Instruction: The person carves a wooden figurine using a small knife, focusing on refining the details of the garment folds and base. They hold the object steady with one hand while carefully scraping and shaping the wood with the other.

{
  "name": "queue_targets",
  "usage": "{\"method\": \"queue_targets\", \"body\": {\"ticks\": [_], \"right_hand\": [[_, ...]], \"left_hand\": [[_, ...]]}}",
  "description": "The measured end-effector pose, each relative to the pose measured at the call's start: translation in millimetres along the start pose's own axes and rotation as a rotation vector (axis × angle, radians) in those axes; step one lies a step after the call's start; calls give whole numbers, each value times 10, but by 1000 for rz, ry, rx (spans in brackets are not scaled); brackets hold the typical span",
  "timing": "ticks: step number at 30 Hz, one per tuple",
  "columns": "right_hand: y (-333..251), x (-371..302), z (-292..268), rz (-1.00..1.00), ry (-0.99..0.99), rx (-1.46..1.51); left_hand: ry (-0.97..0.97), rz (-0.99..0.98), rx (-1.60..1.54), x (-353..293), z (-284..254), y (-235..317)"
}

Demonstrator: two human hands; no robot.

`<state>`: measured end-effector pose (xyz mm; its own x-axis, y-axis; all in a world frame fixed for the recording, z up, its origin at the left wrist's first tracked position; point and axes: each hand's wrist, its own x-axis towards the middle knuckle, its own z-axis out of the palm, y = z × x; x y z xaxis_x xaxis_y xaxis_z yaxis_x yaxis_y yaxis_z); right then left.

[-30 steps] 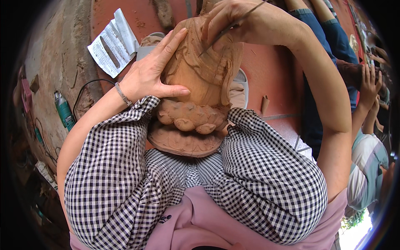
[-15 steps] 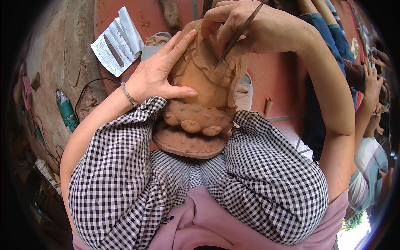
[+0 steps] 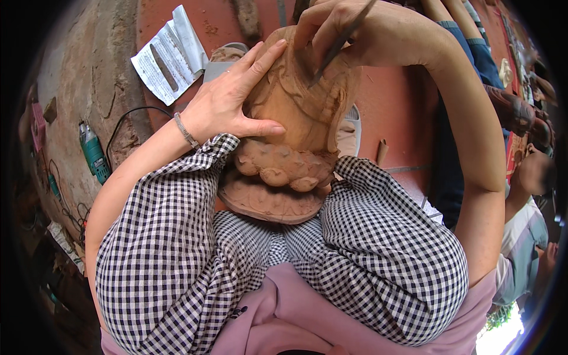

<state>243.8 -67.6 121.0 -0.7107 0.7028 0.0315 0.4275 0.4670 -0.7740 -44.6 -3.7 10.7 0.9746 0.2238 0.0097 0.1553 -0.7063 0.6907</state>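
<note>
A brown wood carving (image 3: pixel 278 118) with a bumpy, petal-like base stands between my knees. Spread across its left side, my left hand (image 3: pixel 232 105) presses flat, thumb stretched apart from the fingers. At the upper right of the carving my right hand (image 3: pixel 355 32) is closed around a slim dark carving tool (image 3: pixel 340 44). The tool's tapered lower end touches or nearly touches the carved folds; my knuckles hide part of the grip.
A printed paper sheet (image 3: pixel 170 56) with a dark blade-like piece on it lies at the upper left. Beyond my left forearm is a teal power tool (image 3: pixel 93 152) with a black cord. A co-worker (image 3: pixel 523 236) sits at the right near another dark carving (image 3: pixel 518 109).
My right hand and the tool have shifted slightly right and up along the carving, which has moved a little. The co-worker's hands have left the dark carving at the right.
</note>
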Motion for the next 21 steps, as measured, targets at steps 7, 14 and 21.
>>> {"method": "queue_targets", "body": {"ticks": [7,14,21], "right_hand": [[283,-135,157,6,7,110],[274,-301,312,4,55,75],[352,-287,279,-25,35,124]], "left_hand": [[-3,9,-37,20,-21,27],[-37,-6,32,12,-84,63],[52,75,73,84,-111,124]]}}
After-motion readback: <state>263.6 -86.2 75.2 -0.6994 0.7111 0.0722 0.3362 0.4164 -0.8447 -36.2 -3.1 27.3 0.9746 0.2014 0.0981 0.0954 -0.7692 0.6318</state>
